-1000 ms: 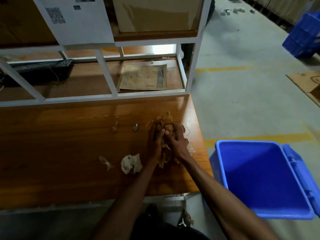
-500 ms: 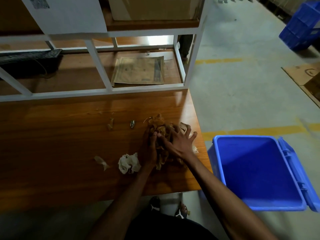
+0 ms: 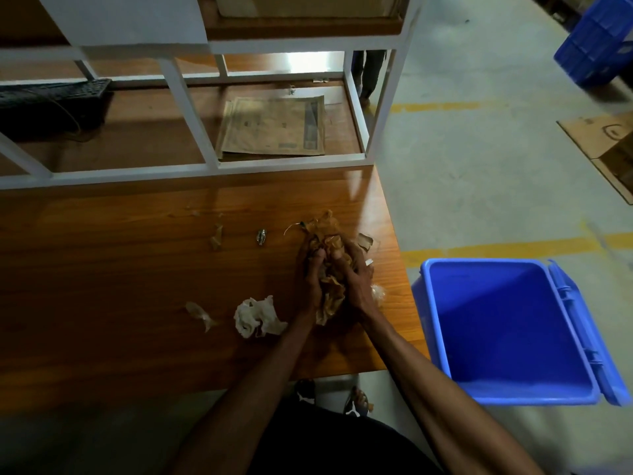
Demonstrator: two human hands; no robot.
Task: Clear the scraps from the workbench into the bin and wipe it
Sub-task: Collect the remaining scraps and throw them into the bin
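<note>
A heap of crumpled brown paper scraps (image 3: 329, 238) lies near the right end of the wooden workbench (image 3: 120, 279). My left hand (image 3: 312, 276) and my right hand (image 3: 357, 273) cup the heap from both sides, fingers curled into the paper. Left of my hands lies a crumpled white wad (image 3: 257, 317), then a small clear plastic scrap (image 3: 200, 313). Farther back are a brown paper shred (image 3: 216, 237) and a small shiny metal piece (image 3: 261, 236). An open blue bin (image 3: 507, 330) stands on the floor just right of the bench, with nothing in it.
A white metal shelf frame (image 3: 191, 108) rises behind the bench top, with a flat brown envelope (image 3: 274, 126) and a black keyboard (image 3: 51, 97) on the surface behind it. Cardboard (image 3: 606, 145) and a blue crate (image 3: 599, 39) sit on the concrete floor at the right.
My right hand's fingers, spread half a second ago, have closed onto the scrap heap. Both hands have pressed the heap tighter together. The view has shifted slightly.
</note>
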